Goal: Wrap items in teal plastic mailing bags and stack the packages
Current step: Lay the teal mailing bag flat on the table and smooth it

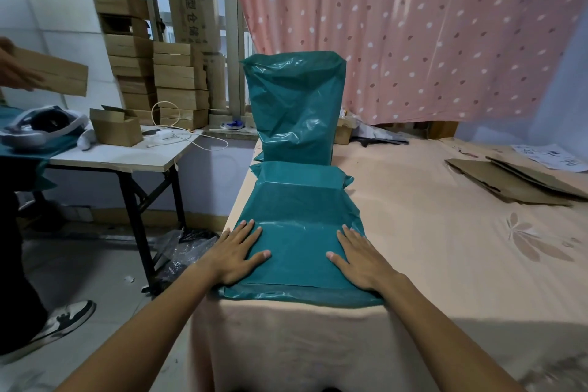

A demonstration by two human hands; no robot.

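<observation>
On the peach bed (445, 232), the left hand (235, 251) and right hand (359, 258) are pressing flat, fingers straight, at 8 and 4 o'clock on the teal package (299, 216); the wrapped stack (296, 105) is standing beyond it at 12 o'clock.

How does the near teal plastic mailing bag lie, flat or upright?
Flat: teal bag lies on peach bedsheet, left hand and right hand pressing it.

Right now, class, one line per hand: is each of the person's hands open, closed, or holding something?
Left hand: open, fingers straight, pressing flat on the teal package.
Right hand: open, fingers straight, pressing flat on the same package.
</observation>
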